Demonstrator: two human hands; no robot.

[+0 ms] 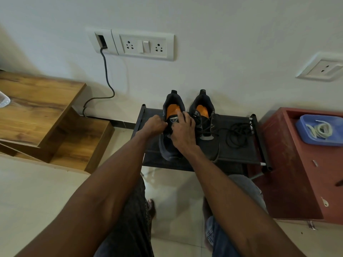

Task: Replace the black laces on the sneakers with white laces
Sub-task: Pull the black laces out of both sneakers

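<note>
i have both hands on the left dark sneaker with orange insole [171,127], which stands on the small black fabric rack [239,154] near its left edge, heel to the wall. my left hand [155,125] curls at its eyelets, apparently pinching lace, though i cannot tell; my right hand [182,130] lies spread over the tongue to steady it. a pulled black lace [239,133] lies coiled toward the rack's right edge beside the right sneaker [204,117], and the white laces [320,129] wait in a blue plastic tray [304,135] on the red cabinet [289,182], clear of my reach path.

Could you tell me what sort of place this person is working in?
Most likely a room in a home: a painted wall with a socket and switch plate, a low black shoe rack holding the sneakers, wooden furniture beside it, and a tiled floor.
</note>
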